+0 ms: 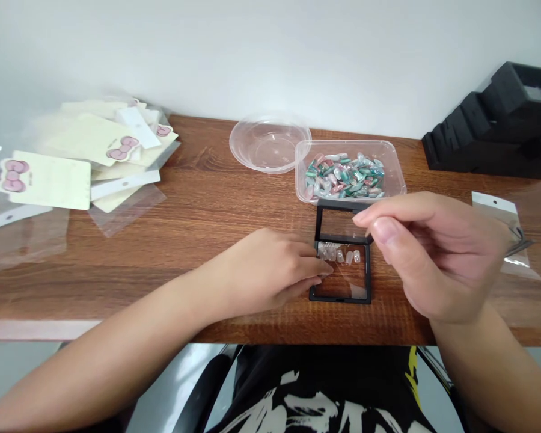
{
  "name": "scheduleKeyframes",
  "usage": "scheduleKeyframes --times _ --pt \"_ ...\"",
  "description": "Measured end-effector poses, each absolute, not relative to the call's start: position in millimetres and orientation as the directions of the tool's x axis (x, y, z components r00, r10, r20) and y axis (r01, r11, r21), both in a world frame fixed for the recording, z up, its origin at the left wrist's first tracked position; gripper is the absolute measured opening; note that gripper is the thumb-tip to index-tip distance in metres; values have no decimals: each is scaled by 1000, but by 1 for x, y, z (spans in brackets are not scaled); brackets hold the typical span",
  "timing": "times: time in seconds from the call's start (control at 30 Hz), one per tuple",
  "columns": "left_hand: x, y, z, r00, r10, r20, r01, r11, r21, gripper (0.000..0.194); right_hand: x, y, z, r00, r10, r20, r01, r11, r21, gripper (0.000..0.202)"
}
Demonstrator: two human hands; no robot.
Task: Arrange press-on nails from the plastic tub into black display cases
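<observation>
A black-framed hinged case [368, 282] with clear windows lies opened out on the table. Inside its nearer half is a row of small clear nail-shaped pieces [340, 257]. My left hand [275, 270] reaches in from the left, fingers stretched and resting over the case's left edge, tips by the row. Above the case's right side hovers my right hand [442, 258], thumb and index finger closed in a pinch; what lies between them is too small to make out. Just behind the case, a clear rectangular tub [397, 180] holds many teal, pink and pearly press-on nails [347, 177].
A round clear bowl [252, 144] stands left of the tub. Pale yellow cards [65, 180] with pink bows and clear bags pile up at the left. At the right are a clear bag [500, 207] and stacked black boxes [491, 132]. A wall backs the wooden table [198, 222].
</observation>
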State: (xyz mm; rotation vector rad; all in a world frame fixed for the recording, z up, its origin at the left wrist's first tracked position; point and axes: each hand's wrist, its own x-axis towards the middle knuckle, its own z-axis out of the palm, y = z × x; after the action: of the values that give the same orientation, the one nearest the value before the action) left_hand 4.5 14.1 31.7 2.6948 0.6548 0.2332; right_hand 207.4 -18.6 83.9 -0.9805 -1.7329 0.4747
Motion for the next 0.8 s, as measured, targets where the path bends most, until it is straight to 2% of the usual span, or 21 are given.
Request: scheduleKeyframes --times 0.1,0.37,0.8 --pt "5 16 28 914 404 37 367 -861 351 20 208 -19 86 -130 803 582 397 580 -711 18" --pt "9 12 25 902 432 -18 411 -842 349 18 209 -22 88 -140 804 578 450 572 -686 19" --pt "11 5 33 878 478 -5 463 -847 262 22 209 -19 84 -155 798 583 402 590 -700 18"
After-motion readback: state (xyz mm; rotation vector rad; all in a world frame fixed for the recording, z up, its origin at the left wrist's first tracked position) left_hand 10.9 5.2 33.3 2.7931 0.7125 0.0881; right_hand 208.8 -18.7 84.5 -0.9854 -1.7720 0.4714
